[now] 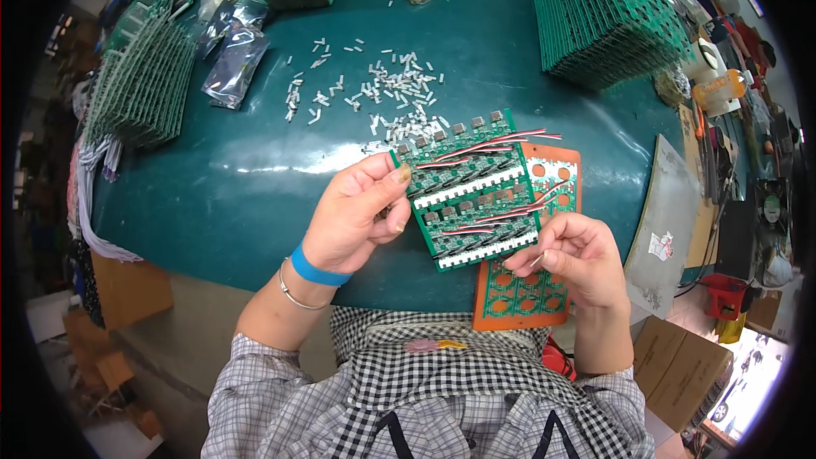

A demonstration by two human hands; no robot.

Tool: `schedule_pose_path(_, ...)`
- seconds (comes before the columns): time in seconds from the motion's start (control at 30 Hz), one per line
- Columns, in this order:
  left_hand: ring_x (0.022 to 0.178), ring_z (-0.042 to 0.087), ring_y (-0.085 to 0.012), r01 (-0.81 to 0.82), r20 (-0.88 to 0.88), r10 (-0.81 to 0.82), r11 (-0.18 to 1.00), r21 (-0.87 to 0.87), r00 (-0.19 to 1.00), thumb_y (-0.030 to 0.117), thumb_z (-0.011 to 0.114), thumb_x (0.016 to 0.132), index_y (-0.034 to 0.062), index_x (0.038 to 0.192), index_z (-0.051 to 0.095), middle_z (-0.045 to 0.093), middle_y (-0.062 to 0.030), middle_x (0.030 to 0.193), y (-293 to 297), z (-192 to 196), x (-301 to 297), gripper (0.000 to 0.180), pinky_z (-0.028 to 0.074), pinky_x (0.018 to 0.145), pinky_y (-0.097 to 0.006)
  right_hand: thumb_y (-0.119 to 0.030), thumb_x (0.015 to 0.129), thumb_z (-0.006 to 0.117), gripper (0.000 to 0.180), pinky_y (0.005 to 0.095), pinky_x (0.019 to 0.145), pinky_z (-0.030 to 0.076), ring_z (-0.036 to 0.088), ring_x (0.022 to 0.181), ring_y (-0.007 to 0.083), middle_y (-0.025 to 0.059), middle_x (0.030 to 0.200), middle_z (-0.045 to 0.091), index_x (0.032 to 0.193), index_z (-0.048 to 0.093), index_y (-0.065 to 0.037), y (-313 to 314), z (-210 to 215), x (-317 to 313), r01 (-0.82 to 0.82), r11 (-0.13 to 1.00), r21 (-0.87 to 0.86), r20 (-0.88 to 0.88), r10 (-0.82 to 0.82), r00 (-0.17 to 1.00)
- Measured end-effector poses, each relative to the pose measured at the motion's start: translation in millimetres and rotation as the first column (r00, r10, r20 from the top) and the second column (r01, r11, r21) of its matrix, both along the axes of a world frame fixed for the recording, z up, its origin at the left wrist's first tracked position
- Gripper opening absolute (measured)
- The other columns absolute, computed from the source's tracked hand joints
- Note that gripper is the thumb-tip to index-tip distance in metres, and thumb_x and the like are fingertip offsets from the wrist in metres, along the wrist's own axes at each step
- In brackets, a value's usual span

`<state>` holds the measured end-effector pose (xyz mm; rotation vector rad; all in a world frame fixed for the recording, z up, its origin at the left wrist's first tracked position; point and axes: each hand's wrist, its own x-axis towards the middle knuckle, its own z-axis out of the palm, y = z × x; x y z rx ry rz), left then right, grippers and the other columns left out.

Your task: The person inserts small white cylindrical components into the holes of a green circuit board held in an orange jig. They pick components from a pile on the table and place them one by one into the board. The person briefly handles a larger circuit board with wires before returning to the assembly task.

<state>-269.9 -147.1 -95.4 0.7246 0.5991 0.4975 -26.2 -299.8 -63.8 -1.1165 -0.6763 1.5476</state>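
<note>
Orange panel [544, 289] half under green board [472, 195]

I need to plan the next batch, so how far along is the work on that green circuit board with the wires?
Done: the green board already carries several red and white wires across its rows. In hand: the left hand grips the board's edge while the right hand pinches a small part at its lower corner. Left: loose white pieces lie scattered on the table, and stacks of boards stand behind.
</note>
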Motion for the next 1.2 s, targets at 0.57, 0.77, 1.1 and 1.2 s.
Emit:
schedule_pose_path(0.57, 0.047, 0.036, -0.0025, -0.013, -0.070, 0.017, 0.998, 0.061, 0.997, 0.020, 0.051, 0.100, 0.0050, 0.095, 0.056, 0.053, 0.0004, 0.060, -6, 14, -6, 0.017, 0.024, 0.042, -0.018, -0.005, 0.086, 0.068, 0.013, 0.0420, 0.078, 0.060, 0.069, 0.091, 0.0333, 0.0067, 0.080, 0.062, 0.086, 0.057, 0.001, -3, -5, -1, 0.001, 0.999, 0.037, -0.032, 0.000, 0.999)
schedule_pose_path(0.77, 0.048, 0.037, -0.0028, -0.025, -0.069, 0.029, 0.998, 0.059, 0.997, 0.020, 0.052, 0.099, 0.0047, 0.096, 0.056, 0.053, 0.0001, 0.060, -7, 12, -7, 0.016, 0.025, 0.042, -0.019, -0.007, 0.086, 0.069, 0.015, 0.0406, 0.076, 0.060, 0.070, 0.089, 0.0333, 0.0086, 0.080, 0.063, 0.087, 0.057, 0.002, -3, -5, 0, 0.006, 1.000, -0.004, -0.071, -0.006, 0.997)
schedule_pose_path(1.1, 0.049, 0.039, -0.0026, -0.038, -0.130, 0.062, 0.983, 0.177, 0.990, 0.019, 0.053, 0.099, 0.0033, 0.097, 0.058, 0.053, 0.0000, 0.059, -11, 19, -6, 0.017, 0.026, 0.044, -0.018, -0.009, 0.085, 0.070, 0.017, 0.0385, 0.074, 0.061, 0.070, 0.088, 0.0332, 0.0104, 0.079, 0.064, 0.086, 0.057, 0.002, -3, -6, 0, 0.021, 0.999, -0.033, -0.094, -0.024, 0.995)
schedule_pose_path(1.2, 0.049, 0.039, -0.0025, -0.038, -0.111, 0.059, 0.982, 0.183, 0.992, 0.019, 0.052, 0.099, 0.0030, 0.097, 0.058, 0.054, 0.0002, 0.059, -11, 18, -7, 0.017, 0.026, 0.044, -0.018, -0.009, 0.085, 0.070, 0.017, 0.0383, 0.074, 0.061, 0.070, 0.088, 0.0331, 0.0108, 0.079, 0.064, 0.086, 0.057, 0.002, -3, -7, 1, 0.018, 0.999, -0.032, -0.103, -0.022, 0.994)
